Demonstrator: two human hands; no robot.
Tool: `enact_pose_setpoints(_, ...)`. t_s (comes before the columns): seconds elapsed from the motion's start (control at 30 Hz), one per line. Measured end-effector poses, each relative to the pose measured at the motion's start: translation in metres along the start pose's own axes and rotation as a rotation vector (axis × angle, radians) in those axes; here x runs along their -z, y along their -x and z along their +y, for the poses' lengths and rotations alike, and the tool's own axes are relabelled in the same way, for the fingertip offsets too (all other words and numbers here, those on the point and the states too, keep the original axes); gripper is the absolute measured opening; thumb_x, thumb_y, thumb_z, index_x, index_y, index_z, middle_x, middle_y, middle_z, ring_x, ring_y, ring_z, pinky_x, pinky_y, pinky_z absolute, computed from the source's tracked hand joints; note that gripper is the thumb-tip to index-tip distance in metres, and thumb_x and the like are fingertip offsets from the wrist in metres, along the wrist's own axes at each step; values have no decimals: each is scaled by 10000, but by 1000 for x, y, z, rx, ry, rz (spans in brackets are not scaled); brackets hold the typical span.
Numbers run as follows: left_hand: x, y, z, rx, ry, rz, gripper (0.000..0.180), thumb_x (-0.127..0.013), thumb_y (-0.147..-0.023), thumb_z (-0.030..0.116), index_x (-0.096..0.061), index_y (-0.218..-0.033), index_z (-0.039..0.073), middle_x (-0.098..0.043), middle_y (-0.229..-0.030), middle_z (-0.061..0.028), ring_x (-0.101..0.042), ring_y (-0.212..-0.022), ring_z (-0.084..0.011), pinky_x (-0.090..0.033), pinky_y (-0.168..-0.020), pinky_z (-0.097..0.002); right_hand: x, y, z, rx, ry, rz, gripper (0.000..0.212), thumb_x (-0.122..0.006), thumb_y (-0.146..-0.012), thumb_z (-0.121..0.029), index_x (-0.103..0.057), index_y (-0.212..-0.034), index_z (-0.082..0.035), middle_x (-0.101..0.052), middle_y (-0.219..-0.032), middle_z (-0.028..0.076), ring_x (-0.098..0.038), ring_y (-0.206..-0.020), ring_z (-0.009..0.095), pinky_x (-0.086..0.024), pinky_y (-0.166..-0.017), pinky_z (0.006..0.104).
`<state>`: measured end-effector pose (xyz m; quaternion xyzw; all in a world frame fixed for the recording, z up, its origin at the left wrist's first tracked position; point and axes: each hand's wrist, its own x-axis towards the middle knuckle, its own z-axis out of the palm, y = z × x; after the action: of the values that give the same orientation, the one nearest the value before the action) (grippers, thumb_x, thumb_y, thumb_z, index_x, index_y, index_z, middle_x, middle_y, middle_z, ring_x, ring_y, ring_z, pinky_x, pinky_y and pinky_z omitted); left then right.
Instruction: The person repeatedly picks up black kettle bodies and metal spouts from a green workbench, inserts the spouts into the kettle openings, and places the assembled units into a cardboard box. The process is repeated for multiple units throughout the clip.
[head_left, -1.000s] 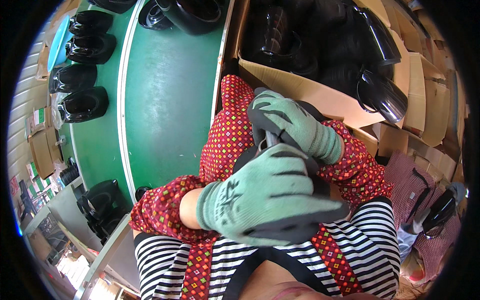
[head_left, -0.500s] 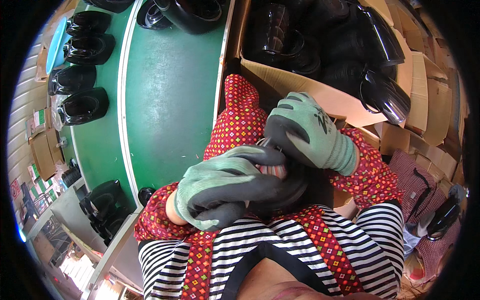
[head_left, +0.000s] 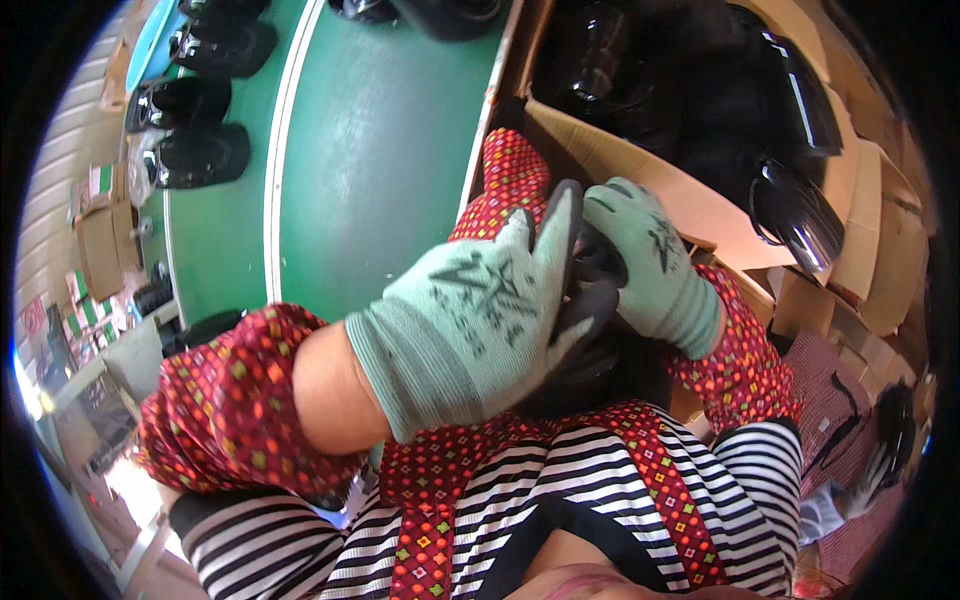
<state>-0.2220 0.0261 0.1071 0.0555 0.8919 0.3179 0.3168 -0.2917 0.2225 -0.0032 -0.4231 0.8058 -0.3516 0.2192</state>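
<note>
A black rounded part (head_left: 565, 385), dark and mostly hidden by my gloves, lies against my lap. My left hand (head_left: 480, 310), in a pale green glove with black-coated fingers, reaches across it from the left, back of the hand up. Its thumb and fingers bend round the part's upper side. From the right, my right hand (head_left: 645, 260), in a matching glove, curls its fingers over the far side of the same part. The two hands nearly meet there. What lies beneath the fingers cannot be made out.
A green-topped bench (head_left: 370, 170) with a pale edge runs along the left, with several glossy black shells (head_left: 200, 155) on its far side. At the right stands an open cardboard box (head_left: 650, 185) holding black shells; one glossy shell (head_left: 795, 215) leans over its rim.
My left hand has turned back-up and moved up and right over the part, covering the striped piece seen before. My right hand stays close to it. The whole view has shifted slightly.
</note>
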Motion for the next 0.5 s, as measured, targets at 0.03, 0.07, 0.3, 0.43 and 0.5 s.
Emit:
enact_pose_setpoints(0.03, -9, 4, -14, -89, -34, 115, 786, -680, -1008, 257, -289, -1574, -122, -676, -1176, -334, -740, -971, -448, -598, -872, -462, -5, 7, -1, 74, 123, 131, 506, -816, -773, -386, -673, -1129, -57, -633, -991, 108, -601, -997, 328, -442, -887, 470)
enact_pose_setpoints(0.07, -5, 0, -23, -27, -62, 76, 784, -686, -991, 224, -294, -1592, -90, -681, -1152, -326, -724, -967, -472, -589, -856, -476, -4, 8, -5, 35, 153, 144, 488, -806, -789, -366, -675, -1147, -61, -630, -956, 106, -609, -941, 328, -448, -857, 481)
enact_pose_setpoints(0.3, -4, -44, -102, -286, 48, -66, 600, -688, -933, 248, -538, -1469, 22, -725, -1085, -241, -714, -941, -442, -578, -834, -476, 28, 18, -39, 15, 270, 82, 597, -745, -878, -322, -657, -1404, -53, -574, -888, 91, -584, -808, 285, -448, -751, 448)
enact_pose_setpoints(0.43, -14, -74, -120, -458, 74, -37, 476, -695, -935, 309, -629, -1340, 68, -728, -1086, -209, -713, -1003, -411, -579, -885, -472, 42, 22, -52, -108, 314, -32, 599, -727, -881, -208, -629, -1447, -39, -660, -938, 111, -627, -794, 311, -480, -739, 448)
enact_pose_setpoints(0.5, -24, -91, -131, -570, 113, 10, 457, -692, -926, 333, -653, -1295, 66, -730, -1087, -215, -712, -998, -418, -581, -885, -472, 42, 26, -63, -141, 371, 6, 574, -720, -894, -228, -638, -1427, -31, -659, -919, 111, -635, -773, 302, -482, -713, 442)
